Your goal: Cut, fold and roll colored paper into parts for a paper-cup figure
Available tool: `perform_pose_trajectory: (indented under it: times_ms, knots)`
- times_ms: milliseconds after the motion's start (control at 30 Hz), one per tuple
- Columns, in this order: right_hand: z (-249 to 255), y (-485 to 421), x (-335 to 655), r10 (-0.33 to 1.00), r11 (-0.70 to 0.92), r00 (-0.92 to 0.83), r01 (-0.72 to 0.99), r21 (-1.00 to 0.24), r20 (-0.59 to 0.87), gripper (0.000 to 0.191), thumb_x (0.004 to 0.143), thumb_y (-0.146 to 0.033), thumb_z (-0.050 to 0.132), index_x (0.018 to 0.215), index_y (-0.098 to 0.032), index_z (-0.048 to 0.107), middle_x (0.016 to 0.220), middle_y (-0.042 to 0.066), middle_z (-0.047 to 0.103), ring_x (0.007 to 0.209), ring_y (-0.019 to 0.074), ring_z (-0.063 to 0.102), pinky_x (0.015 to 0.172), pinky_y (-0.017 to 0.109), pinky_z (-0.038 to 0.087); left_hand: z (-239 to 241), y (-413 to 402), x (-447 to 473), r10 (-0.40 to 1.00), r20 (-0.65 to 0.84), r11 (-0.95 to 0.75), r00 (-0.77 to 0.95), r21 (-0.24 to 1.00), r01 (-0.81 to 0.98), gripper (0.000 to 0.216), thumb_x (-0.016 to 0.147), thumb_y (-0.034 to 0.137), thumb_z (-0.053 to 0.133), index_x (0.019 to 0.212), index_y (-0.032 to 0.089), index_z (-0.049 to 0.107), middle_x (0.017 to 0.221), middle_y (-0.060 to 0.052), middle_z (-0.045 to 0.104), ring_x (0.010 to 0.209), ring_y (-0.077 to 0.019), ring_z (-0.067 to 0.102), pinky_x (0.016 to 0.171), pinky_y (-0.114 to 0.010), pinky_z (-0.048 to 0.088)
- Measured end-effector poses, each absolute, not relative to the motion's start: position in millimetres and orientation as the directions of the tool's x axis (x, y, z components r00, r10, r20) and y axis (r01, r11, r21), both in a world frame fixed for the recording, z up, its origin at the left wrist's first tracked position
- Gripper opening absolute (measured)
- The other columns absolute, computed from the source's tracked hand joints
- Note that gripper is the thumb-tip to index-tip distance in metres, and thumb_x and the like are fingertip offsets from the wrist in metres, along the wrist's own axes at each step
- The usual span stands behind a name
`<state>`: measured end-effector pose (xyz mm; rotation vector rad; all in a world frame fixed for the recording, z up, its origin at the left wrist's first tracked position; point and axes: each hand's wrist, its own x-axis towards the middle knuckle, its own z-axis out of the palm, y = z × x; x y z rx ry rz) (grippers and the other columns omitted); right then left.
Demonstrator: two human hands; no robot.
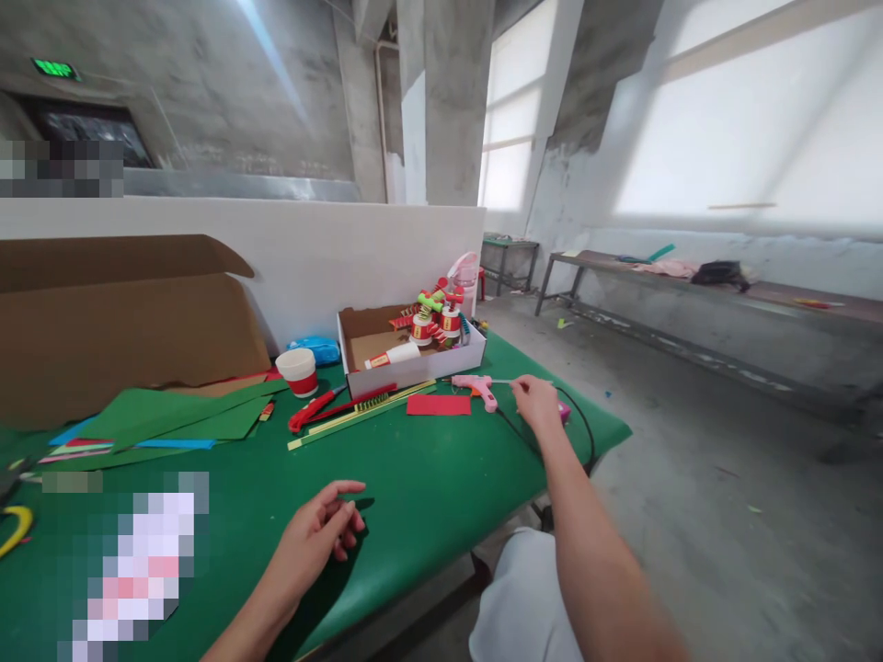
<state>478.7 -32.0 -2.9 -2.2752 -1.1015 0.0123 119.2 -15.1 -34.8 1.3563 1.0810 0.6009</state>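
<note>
The glue gun (475, 386) lies on its side on the tabletop (414, 506), near the right-hand edge, its nozzle pointing left and its cord (590, 428) looping off behind the right arm; the placing probably suits the right hand's easy reach and gives the cord room. A pale glue stick (501, 381) juts from its back. The red strip (439, 405) lies flat just beside the gun, likely for handiness. Beyond them, the box (428, 369) holds the small figures (434, 317) and a white tube (404, 355), its low walls presumably there to stop them rolling away. The cup (298, 375) stands upright near the box, and the green sheets (186, 414) lie heaped to the left, seemingly out of the way.

The right hand (536, 402) has its grip nearly closed, thumb and fingers pinching the stick's far end, apparently to handle it in line with the gun. The left hand (321, 529) holds nothing, its grip loosely half open, fingers curled, low over the bare tabletop.
</note>
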Motion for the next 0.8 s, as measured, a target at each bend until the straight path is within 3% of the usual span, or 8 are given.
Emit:
perform_pose_trajectory:
  times_ms: [133,267,400,800]
  knots:
    - [-15.5,-34.6,461.6,0.811,-0.462,0.557,0.798,-0.387,0.178,0.022,0.085,-0.016,0.051,0.101,-0.016,0.067,0.099,0.010,0.071,0.092,0.0203,0.064,0.076,0.026,0.043,-35.5,-14.5,119.0,0.847,-0.267,0.153,0.459,0.951,0.270,0.050,0.057,0.054,0.064,0.092,0.018,0.060,0.061,0.002,0.059,0.052,-0.0117,0.051,0.044,-0.022,0.040]
    - [-26.0,-35.8,442.9,0.849,-0.449,0.504,0.847,-0.286,0.161,0.032,0.089,-0.023,0.054,0.120,-0.015,0.056,0.109,0.011,0.067,0.100,0.0207,0.062,0.079,0.026,0.042,-38.3,-14.1,118.4,0.847,-0.256,0.134,0.467,0.951,0.278,0.048,0.058,0.053,0.062,0.092,0.018,0.060,0.063,0.002,0.060,0.054,-0.0118,0.052,0.045,-0.022,0.040]
    - [-25.2,-36.3,436.8,0.847,-0.471,0.506,0.856,-0.212,0.162,0.028,0.094,-0.022,0.045,0.118,-0.016,0.057,0.107,0.012,0.067,0.099,0.0213,0.061,0.077,0.027,0.041,-40.8,-13.4,118.1,0.847,-0.239,0.122,0.475,0.956,0.265,0.048,0.060,0.052,0.061,0.092,0.017,0.060,0.064,0.001,0.060,0.054,-0.0116,0.052,0.045,-0.022,0.039]
    - [-22.1,-35.9,434.4,0.843,-0.497,0.510,0.860,-0.116,0.168,0.026,0.094,-0.025,0.045,0.117,-0.017,0.055,0.104,0.010,0.067,0.095,0.0202,0.062,0.072,0.026,0.040,-41.7,-12.3,117.4,0.833,-0.239,0.109,0.498,0.955,0.276,0.046,0.061,0.052,0.061,0.091,0.017,0.061,0.065,0.001,0.060,0.055,-0.0114,0.052,0.046,-0.022,0.039]
